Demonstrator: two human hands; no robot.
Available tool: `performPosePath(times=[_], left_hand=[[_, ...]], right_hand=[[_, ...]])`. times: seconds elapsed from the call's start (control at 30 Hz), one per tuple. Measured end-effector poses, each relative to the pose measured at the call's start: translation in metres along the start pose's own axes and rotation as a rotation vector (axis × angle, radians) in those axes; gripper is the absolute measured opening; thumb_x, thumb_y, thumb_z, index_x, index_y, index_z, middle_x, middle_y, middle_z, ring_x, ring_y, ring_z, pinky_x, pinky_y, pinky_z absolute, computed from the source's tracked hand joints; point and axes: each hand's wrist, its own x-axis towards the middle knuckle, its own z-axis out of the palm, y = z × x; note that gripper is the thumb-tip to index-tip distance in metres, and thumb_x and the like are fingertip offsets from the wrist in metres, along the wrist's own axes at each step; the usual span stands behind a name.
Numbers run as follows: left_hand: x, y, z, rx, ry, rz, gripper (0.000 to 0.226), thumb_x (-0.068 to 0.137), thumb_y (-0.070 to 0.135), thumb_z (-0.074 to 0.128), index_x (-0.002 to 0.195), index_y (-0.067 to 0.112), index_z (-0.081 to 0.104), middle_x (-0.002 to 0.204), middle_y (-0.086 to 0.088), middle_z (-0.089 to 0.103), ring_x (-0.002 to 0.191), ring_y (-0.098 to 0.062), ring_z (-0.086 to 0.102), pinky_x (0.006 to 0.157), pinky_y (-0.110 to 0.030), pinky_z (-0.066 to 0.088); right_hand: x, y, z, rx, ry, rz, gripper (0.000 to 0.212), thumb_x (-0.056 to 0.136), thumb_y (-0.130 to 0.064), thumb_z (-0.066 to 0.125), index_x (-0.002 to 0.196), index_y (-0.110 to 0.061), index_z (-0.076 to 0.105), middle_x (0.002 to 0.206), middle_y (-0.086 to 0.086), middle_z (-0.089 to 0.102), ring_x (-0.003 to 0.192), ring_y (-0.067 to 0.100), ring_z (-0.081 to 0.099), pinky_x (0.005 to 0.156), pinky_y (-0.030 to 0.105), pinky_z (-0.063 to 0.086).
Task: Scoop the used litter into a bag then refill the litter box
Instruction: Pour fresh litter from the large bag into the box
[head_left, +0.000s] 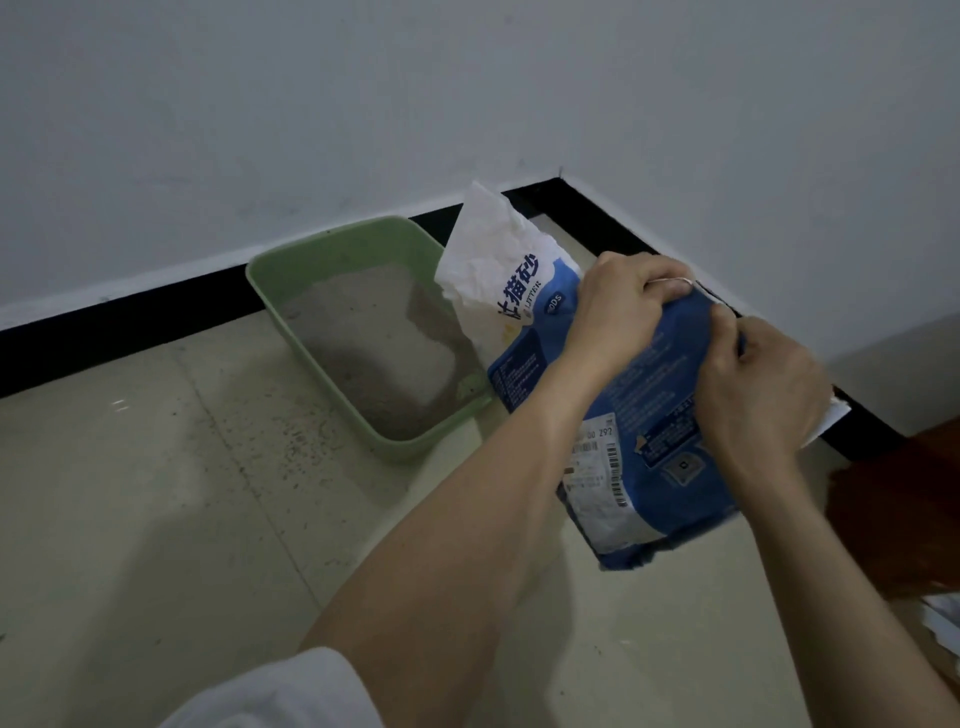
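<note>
We are holding the litter bag (618, 395) tilted, its crumpled white mouth end hanging over the right edge of the green litter box (332, 249), which is sitting on the floor (156, 519) near the wall corner. Our left hand (621, 306) is gripping the raised blue end, fingers curled into the film; our right hand (753, 389) is pinching the same end beside it. We judge the bag soft, slick and heavy with loose fill, so a two-handed hold at the bottom seam is suiting it. Grey litter (374, 343) is lying unevenly in the box.
</note>
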Motion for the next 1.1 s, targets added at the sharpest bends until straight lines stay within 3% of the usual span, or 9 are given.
performPosePath(times=[0.13, 0.23, 0.33, 0.8, 1.0, 1.1], left_hand=[[0.000, 0.004, 0.013, 0.017, 0.002, 0.002, 0.014, 0.086, 0.017, 0.061, 0.092, 0.013, 0.073, 0.097, -0.007, 0.068, 0.097, -0.019, 0.059, 0.089, -0.037, 0.046], [-0.005, 0.011, 0.018, -0.019, -0.011, 0.000, 0.015, 0.087, 0.014, 0.060, 0.094, 0.009, 0.072, 0.099, -0.008, 0.069, 0.098, -0.019, 0.059, 0.086, -0.031, 0.046], [-0.011, 0.018, 0.019, -0.052, -0.004, 0.011, 0.014, 0.087, 0.010, 0.060, 0.091, 0.005, 0.073, 0.093, -0.008, 0.071, 0.096, -0.020, 0.060, 0.081, -0.028, 0.046], [-0.023, 0.025, 0.014, -0.026, 0.024, -0.026, 0.014, 0.088, 0.014, 0.059, 0.089, 0.011, 0.072, 0.090, -0.004, 0.071, 0.097, -0.024, 0.060, 0.086, -0.044, 0.048], [-0.029, 0.024, 0.007, 0.003, -0.008, -0.048, 0.015, 0.089, 0.016, 0.059, 0.093, 0.010, 0.072, 0.093, -0.003, 0.072, 0.094, -0.018, 0.062, 0.087, -0.041, 0.049], [-0.029, 0.021, 0.006, 0.076, -0.001, -0.008, 0.015, 0.088, 0.020, 0.060, 0.093, 0.015, 0.074, 0.095, -0.001, 0.072, 0.100, -0.019, 0.059, 0.097, -0.039, 0.040]], right_hand=[[0.005, 0.011, -0.012, -0.053, 0.022, -0.021, 0.051, 0.099, -0.038, 0.035, 0.054, -0.013, 0.032, 0.049, 0.002, 0.034, 0.046, 0.019, 0.031, 0.055, 0.031, 0.021], [0.006, 0.016, -0.018, -0.077, 0.024, -0.022, 0.052, 0.099, -0.038, 0.035, 0.053, -0.015, 0.030, 0.049, 0.002, 0.034, 0.045, 0.018, 0.030, 0.052, 0.032, 0.016], [0.005, 0.017, -0.021, -0.075, 0.027, -0.024, 0.052, 0.098, -0.038, 0.035, 0.053, -0.014, 0.032, 0.049, 0.002, 0.034, 0.049, 0.024, 0.035, 0.054, 0.031, 0.021], [0.001, 0.016, -0.029, -0.094, 0.011, -0.047, 0.054, 0.097, -0.041, 0.036, 0.051, -0.014, 0.032, 0.049, 0.002, 0.035, 0.057, 0.031, 0.044, 0.060, 0.038, 0.031], [-0.004, 0.015, -0.026, -0.088, -0.031, -0.051, 0.053, 0.098, -0.040, 0.035, 0.051, -0.014, 0.033, 0.049, 0.002, 0.036, 0.049, 0.023, 0.034, 0.061, 0.034, 0.028], [-0.007, 0.018, -0.023, -0.065, -0.022, -0.060, 0.052, 0.098, -0.037, 0.036, 0.051, -0.016, 0.032, 0.048, 0.002, 0.036, 0.045, 0.015, 0.031, 0.052, 0.030, 0.020]])
